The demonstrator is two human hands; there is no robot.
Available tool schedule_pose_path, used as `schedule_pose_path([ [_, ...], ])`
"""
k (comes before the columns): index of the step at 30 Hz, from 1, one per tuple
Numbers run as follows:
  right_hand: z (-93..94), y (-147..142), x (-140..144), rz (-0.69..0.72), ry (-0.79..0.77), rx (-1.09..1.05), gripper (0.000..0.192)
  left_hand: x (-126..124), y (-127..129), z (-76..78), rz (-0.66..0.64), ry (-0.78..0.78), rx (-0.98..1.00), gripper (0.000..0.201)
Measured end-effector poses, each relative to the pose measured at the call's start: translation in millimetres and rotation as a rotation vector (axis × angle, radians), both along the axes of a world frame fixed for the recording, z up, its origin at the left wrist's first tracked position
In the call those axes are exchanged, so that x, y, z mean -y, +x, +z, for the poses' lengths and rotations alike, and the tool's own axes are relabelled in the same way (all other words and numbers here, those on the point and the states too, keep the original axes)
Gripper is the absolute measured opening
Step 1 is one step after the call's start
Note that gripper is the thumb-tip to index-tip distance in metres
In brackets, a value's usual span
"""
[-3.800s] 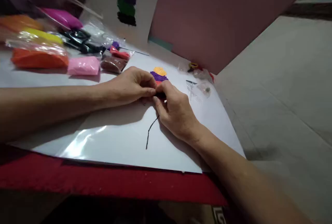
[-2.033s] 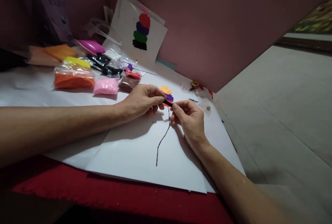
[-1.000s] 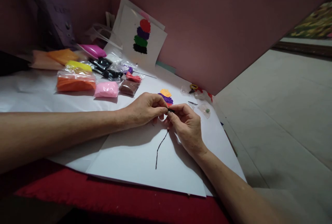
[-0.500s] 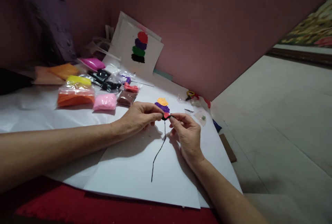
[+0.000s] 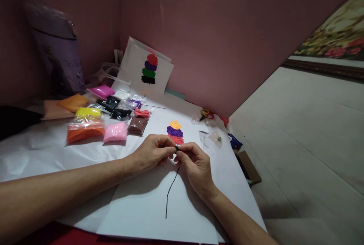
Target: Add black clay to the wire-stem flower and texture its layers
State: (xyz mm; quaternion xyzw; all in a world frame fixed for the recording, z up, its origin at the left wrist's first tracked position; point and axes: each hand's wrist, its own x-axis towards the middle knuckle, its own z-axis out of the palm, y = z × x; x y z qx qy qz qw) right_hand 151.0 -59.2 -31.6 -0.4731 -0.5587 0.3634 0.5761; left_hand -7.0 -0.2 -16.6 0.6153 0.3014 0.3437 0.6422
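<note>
Between my fingertips is a small piece of black modelling clay (image 5: pixel 177 148), mostly covered by them. My left hand (image 5: pixel 153 150) pinches it from the left, and my right hand (image 5: pixel 195 163) pinches it from the right. Both hands hover over a white paper sheet (image 5: pixel 136 207). A black line (image 5: pixel 167 194) runs down the sheet from under my hands. Just beyond my fingers, textured clay patches are stacked on the paper: an orange patch (image 5: pixel 175 125), a purple patch (image 5: pixel 174 131) and a red patch (image 5: pixel 176 139).
Clay packets lie at left, including a pink packet (image 5: pixel 115 133), an orange packet (image 5: pixel 85 131) and a brown packet (image 5: pixel 138 124). A picture sheet (image 5: pixel 162 71) leans on the wall. Scissors (image 5: pixel 206 114) and a small plastic bag (image 5: pixel 216 139) lie at right.
The black clay, stretched between my hands before, is now bunched between my fingertips, and my hands have come together. The red patch shows more. The view has tilted up.
</note>
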Motion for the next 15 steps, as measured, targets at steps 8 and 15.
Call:
schedule_pose_path([
  [8,1.5,5.4,-6.5,0.053,-0.135,-0.184,0.022,-4.8,3.8,-7.5,-0.064,-0.054,0.128,0.028],
  [15,0.4,4.1,-2.0,0.056,-0.059,-0.090,0.013,-1.8,3.0,-7.6,0.018,0.082,0.021,0.018],
])
